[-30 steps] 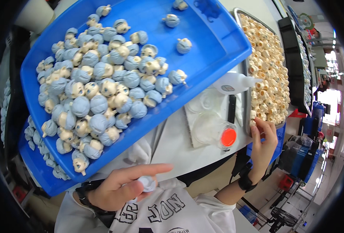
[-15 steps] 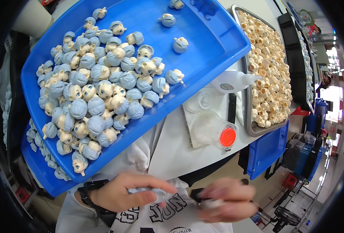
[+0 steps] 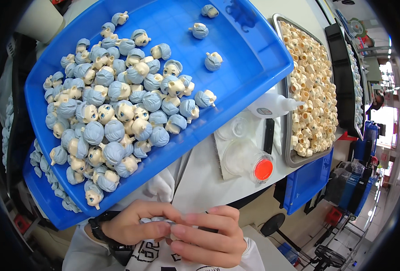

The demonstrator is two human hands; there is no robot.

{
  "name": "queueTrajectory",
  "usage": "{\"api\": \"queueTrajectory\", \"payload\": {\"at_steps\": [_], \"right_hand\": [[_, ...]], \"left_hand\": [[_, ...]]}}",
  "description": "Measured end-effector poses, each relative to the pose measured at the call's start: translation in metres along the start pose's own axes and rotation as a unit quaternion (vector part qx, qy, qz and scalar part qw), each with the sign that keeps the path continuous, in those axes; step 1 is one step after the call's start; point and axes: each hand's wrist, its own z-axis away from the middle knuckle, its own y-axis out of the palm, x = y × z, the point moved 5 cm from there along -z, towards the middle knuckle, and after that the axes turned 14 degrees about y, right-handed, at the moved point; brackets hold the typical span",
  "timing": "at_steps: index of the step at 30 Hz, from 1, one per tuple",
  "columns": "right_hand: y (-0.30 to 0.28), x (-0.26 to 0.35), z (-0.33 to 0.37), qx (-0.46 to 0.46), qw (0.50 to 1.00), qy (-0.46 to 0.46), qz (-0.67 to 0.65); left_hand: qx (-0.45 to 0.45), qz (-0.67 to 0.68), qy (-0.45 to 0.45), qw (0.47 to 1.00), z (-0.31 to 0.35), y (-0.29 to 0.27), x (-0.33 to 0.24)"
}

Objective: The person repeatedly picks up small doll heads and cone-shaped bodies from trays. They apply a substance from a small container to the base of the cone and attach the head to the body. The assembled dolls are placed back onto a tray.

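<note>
Low in the picture, in front of my shirt, my two hands meet. My left hand, with a dark band at the wrist, is closed on a light blue doll hair piece, mostly covered by the fingers. My right hand is closed against it, fingertips touching the left ones. A small pale bit shows between the fingertips, too covered to name, and something dark shows between the right fingers. Beyond the hands, a large blue tray bears many small doll heads with light blue hair.
A metal tray of hollow cream doll face parts stands at the right. Between the trays are a white squeeze bottle, a clear jar with a red disc, and a black bar. A lower blue tray holds light blue pieces.
My right hand has moved left and now meets my left hand at the hair piece. The left hand has shifted only slightly. The view has tilted a little.
</note>
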Motion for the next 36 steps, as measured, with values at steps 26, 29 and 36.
{"api": "queueTrajectory", "payload": {"at_steps": [26,29,36], "right_hand": [[0.003,-0.021,0.030,-0.053,0.988,0.110,-0.091],[-0.023,-0.017,0.033,-0.117,0.988,0.089,-0.052],[-0.070,-0.026,0.012,-0.136,0.963,0.196,0.127]], "left_hand": [[-0.017,-0.057,0.037,0.998,-0.008,0.007,-0.004],[0.001,-0.032,0.059,0.998,-0.009,0.008,-0.005],[-0.012,-0.093,0.113,0.989,-0.010,0.002,-0.010]]}}
